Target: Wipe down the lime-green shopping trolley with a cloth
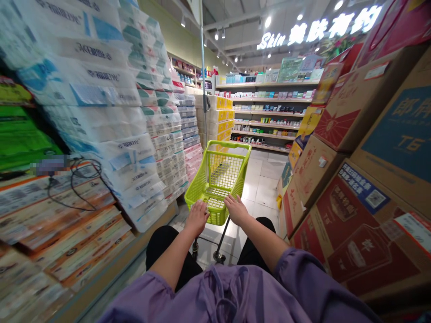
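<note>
A lime-green plastic shopping cart (243, 179) stands directly in front of me, its basket holding nothing that I can make out. My left hand (198, 216) is at the near left of the basket, fingers together and bent over the rim. At the near right edge, my right hand (237, 210) touches the basket with its fingers stretched out and slightly apart. Dark legs and small wheels (218, 257) of the cart show between my knees.
Tall stacks of wrapped tissue packs (124, 130) line the left side. Cardboard cartons (357, 224) are piled close on the right. A tiled aisle floor (261, 190) runs ahead to shelves of small products (269, 99). A thin metal pole (203, 58) rises beyond the cart.
</note>
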Demonstrator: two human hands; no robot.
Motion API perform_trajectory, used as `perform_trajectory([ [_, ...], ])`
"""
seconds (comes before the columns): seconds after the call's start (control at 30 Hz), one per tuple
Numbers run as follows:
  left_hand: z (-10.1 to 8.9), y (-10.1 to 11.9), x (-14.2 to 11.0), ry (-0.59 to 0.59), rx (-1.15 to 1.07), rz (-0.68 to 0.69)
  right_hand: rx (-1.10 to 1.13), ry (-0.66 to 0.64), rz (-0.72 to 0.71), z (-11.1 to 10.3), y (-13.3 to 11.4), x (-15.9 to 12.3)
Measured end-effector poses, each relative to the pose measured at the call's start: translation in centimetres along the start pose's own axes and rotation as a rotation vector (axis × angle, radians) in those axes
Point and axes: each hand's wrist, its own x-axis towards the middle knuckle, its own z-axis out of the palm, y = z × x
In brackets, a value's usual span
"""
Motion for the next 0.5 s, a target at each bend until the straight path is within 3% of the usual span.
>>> perform_trajectory([
  [0.2,-0.9,-2.6,-0.8,0.061,0.037,-0.134,0.090,0.054,-0.047,1.1,-2.3,-0.9],
  [0.3,-0.7,-1.0,-1.2,0.105,0.042,-0.187,0.099,0.035,-0.096,0.9,-3.5,-1.1],
  [0.43,-0.3,2.4,-1.8,0.058,-0.044,-0.001,0.106,-0.007,-0.140,0.1,-4.4,-0.7],
  [0.5,-1.0,2.5,-2.1,0.066,-0.109,0.002,0.108,-0.025,-0.166,-0.4,-4.5,-0.5],
])
